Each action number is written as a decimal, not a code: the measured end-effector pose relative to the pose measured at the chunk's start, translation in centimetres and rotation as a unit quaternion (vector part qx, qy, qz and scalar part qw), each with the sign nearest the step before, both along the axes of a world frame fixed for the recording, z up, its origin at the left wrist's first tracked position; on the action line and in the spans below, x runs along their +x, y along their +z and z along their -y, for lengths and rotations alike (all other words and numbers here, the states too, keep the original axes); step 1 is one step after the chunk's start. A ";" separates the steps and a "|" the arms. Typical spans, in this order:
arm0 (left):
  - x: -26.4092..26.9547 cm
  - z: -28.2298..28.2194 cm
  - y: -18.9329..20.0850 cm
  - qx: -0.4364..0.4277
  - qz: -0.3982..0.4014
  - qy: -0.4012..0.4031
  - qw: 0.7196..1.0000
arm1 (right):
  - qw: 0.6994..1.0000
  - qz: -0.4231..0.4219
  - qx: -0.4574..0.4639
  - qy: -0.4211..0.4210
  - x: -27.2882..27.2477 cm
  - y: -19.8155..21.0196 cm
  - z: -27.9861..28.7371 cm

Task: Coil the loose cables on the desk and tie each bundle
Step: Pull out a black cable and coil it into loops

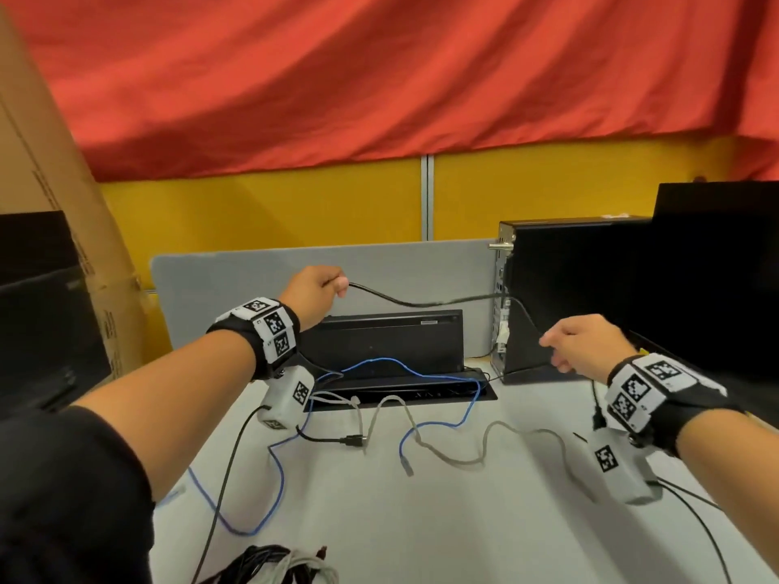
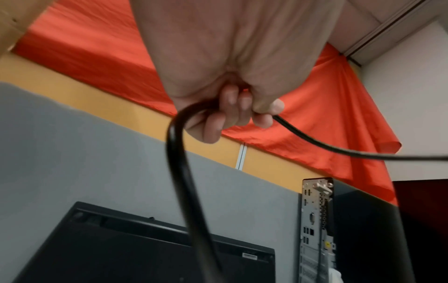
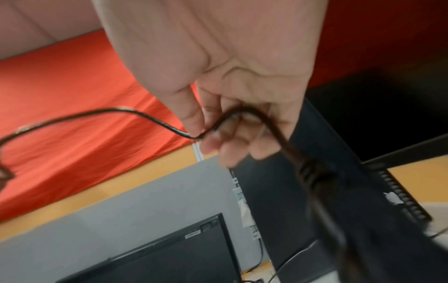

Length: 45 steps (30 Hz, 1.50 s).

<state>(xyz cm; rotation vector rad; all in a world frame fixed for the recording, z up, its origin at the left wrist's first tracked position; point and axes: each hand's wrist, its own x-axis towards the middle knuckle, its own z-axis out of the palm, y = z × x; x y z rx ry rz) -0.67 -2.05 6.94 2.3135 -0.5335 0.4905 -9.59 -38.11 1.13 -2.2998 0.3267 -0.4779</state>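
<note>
A black cable (image 1: 425, 302) hangs in the air between my two raised hands. My left hand (image 1: 320, 288) grips it with curled fingers; in the left wrist view the black cable (image 2: 177, 172) loops down from the left hand (image 2: 232, 113). My right hand (image 1: 577, 343) pinches the other part, and the cable's plug end (image 1: 597, 415) dangles below it. In the right wrist view the cable (image 3: 155, 118) bends through the fingers (image 3: 194, 114). On the desk lie a blue cable (image 1: 442, 423), a grey cable (image 1: 497, 432) and a short black cable (image 1: 333, 439).
A bundle of cables (image 1: 278, 566) lies at the desk's (image 1: 421, 520) near edge. A black tray (image 1: 404, 385) and keyboard (image 1: 379, 339) stand at the back, against a grey divider (image 1: 253, 271). A black computer tower (image 1: 548, 297) is at right, a monitor (image 1: 42, 330) and cardboard box (image 1: 55, 162) at left.
</note>
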 end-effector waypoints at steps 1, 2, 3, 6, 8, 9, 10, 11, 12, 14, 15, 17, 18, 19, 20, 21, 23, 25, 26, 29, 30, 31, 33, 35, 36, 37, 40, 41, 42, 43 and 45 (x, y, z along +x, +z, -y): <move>0.0 0.3 0.0 -0.011 -0.002 -0.008 1.000 | 0.999 -0.026 -0.004 0.029 0.1 0.0 -0.7; -0.1 0.8 0.0 -0.020 -0.004 -0.016 1.000 | 0.997 -0.047 -0.012 0.060 0.2 0.2 -1.5; -0.2 1.3 0.0 -0.026 -0.004 -0.023 0.999 | 0.994 -0.060 -0.014 0.090 0.3 0.4 -2.4; -0.5 2.9 0.0 -0.023 -0.005 -0.049 0.999 | 0.994 -0.015 -0.004 0.107 0.3 1.8 -5.1; -0.9 4.0 -0.1 -0.020 -0.008 -0.068 0.997 | 0.994 0.070 -0.016 0.082 -0.1 3.5 -6.9; -1.1 4.5 -0.1 -0.021 -0.010 -0.080 0.997 | 0.991 0.099 -0.020 0.094 -0.5 4.4 -8.0; -1.3 5.0 0.0 -0.020 -0.010 -0.093 0.995 | 0.986 0.110 -0.033 0.117 -0.8 5.2 -9.1; -1.6 5.6 0.0 -0.019 -0.008 -0.107 0.994 | 0.982 0.107 -0.063 0.143 -1.0 5.9 -10.3; -1.9 6.2 0.1 -0.016 -0.005 -0.120 0.993 | 0.976 0.099 -0.101 0.163 -1.1 6.3 -11.3; -2.5 7.4 0.4 -0.014 -0.005 -0.144 0.989 | 0.965 0.090 -0.168 0.183 -1.1 7.0 -13.0; -2.8 7.9 0.5 -0.015 -0.010 -0.154 0.988 | 0.960 0.089 -0.185 0.191 -1.0 7.1 -13.5; -3.0 8.2 0.7 -0.016 -0.025 -0.164 0.986 | 0.958 0.087 -0.188 0.198 -0.6 7.3 -13.5; -2.9 8.0 0.7 -0.015 -0.034 -0.161 0.986 | 0.960 0.091 -0.183 0.193 -0.4 7.3 -13.2; -2.8 7.7 0.7 -0.011 -0.041 -0.157 0.987 | 0.962 0.097 -0.180 0.181 -0.3 7.3 -12.7; -2.6 7.1 0.6 -0.004 -0.046 -0.153 0.987 | 0.965 0.104 -0.176 0.164 -0.2 7.3 -11.9; -2.4 6.6 0.6 0.004 -0.049 -0.150 0.987 | 0.968 0.112 -0.171 0.143 -0.1 7.3 -11.1; -2.0 5.4 0.4 0.020 -0.049 -0.139 0.989 | 0.974 0.127 -0.155 0.103 0.2 7.1 -9.5; -1.7 4.6 0.2 0.030 -0.049 -0.130 0.990 | 0.978 0.136 -0.141 0.075 0.6 6.7 -8.0; -1.6 4.2 0.1 0.036 -0.049 -0.127 0.990 | 0.979 0.137 -0.135 0.061 0.8 6.6 -7.3; -1.2 3.1 -0.3 0.065 -0.032 -0.108 0.991 | 0.983 0.140 -0.121 0.013 1.2 6.2 -5.1; -1.1 2.8 -0.4 0.075 -0.027 -0.104 0.991 | 0.983 0.143 -0.119 0.001 1.3 6.1 -4.5; -1.0 2.5 -0.5 0.086 -0.025 -0.101 0.991 | 0.982 0.145 -0.119 -0.008 1.3 5.9 -4.1; -0.7 2.2 -0.6 0.101 -0.020 -0.091 0.991 | 0.981 0.151 -0.119 -0.034 1.6 5.6 -3.3; -0.5 1.7 -0.7 0.102 -0.013 -0.079 0.992 | 0.979 0.155 -0.111 -0.065 1.7 5.4 -2.6; -0.3 1.4 -0.7 0.103 -0.009 -0.075 0.992 | 0.978 0.158 -0.106 -0.079 1.7 5.5 -2.2; -0.1 1.0 -0.8 0.103 -0.005 -0.073 0.992 | 0.977 0.162 -0.101 -0.092 1.7 5.5 -1.9; 0.5 0.5 -1.2 0.095 0.001 -0.061 0.994 | 0.974 0.179 -0.093 -0.106 1.7 5.4 -1.6; 0.6 0.4 -1.2 0.093 0.004 -0.054 0.994 | 0.972 0.186 -0.087 -0.110 1.7 5.4 -1.6; 0.9 0.2 -1.2 0.094 0.004 -0.044 0.995 | 0.971 0.195 -0.078 -0.116 1.6 5.5 -1.6; 1.1 0.0 -1.2 0.095 0.001 -0.033 0.995 | 0.969 0.204 -0.065 -0.125 1.6 5.6 -1.4; 1.6 -0.7 -1.4 0.099 -0.008 -0.016 0.995 | 0.966 0.214 -0.047 -0.140 1.3 5.8 -0.9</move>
